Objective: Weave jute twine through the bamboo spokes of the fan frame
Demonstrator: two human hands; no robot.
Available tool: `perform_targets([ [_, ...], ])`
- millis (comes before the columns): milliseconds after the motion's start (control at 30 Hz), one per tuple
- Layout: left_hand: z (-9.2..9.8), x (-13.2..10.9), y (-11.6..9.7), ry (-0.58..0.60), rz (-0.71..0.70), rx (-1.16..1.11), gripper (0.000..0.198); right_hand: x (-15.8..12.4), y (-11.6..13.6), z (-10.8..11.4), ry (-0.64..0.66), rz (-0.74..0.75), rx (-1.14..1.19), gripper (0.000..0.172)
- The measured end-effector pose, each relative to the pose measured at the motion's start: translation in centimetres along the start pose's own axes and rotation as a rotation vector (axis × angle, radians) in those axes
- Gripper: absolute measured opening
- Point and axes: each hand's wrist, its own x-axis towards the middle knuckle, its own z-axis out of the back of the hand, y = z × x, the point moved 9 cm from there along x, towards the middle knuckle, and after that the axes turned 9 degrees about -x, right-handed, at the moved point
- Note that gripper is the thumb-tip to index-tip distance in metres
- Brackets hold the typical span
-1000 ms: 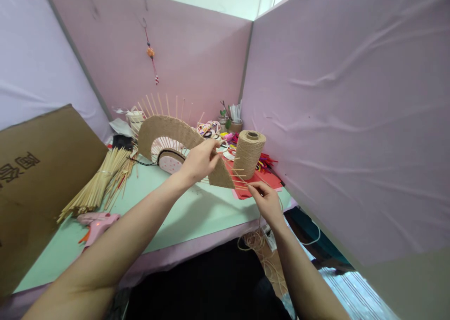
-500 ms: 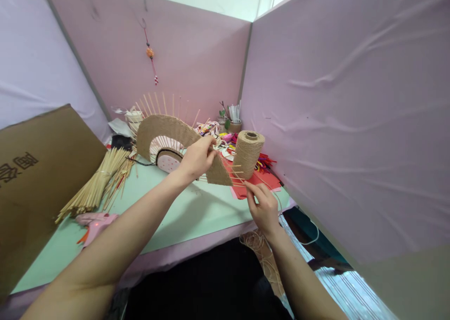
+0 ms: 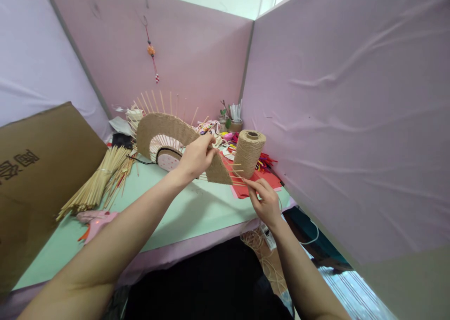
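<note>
A half-round woven piece of brown twine on thin wooden sticks stands over the table, bare stick ends fanning out along its outer edge. My left hand is closed on its upper rim, right of the middle. At the lower right end, my right hand pinches a strand of twine close to the protruding stick tips. Behind that hand stands a large spool of twine. A pink dotted half-disc with a dark rim sits at the inner curve of the woven piece.
At left lie a bundle of wooden sticks, a pink glue gun and a big cardboard sheet. Red sheets lie under the spool. Loose twine hangs below the table edge. Fabric-covered partitions enclose the table.
My right hand has moved very slightly, still pinching at the stick tips, and its fingers look a little more extended. My left hand keeps its grip. The view has shifted slightly.
</note>
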Motion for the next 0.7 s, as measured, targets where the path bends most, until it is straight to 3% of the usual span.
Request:
perform_targets([
  [133, -0.1, 0.1, -0.2, -0.017, 0.011, 0.012, 0.015, -0.3, 2.7, 0.6, -0.039, 0.06, -0.172, 0.026],
  [267, -0.1, 0.0, -0.1, -0.022, 0.012, 0.01, 0.015, -0.9, 4.1, -0.5, -0.054, 0.072, -0.248, 0.027],
  [400, 0.2, 0.1, 0.2, 0.007, -0.014, -0.007, 0.018, -1.5, 3.5, -1.3, -0.034, 0.044, -0.194, 0.028],
  [700, 0.7, 0.2, 0.5, 0.041, -0.021, -0.023, 0.023, -1.1, 2.5, 0.0, 0.021, 0.079, -0.255, 0.032],
])
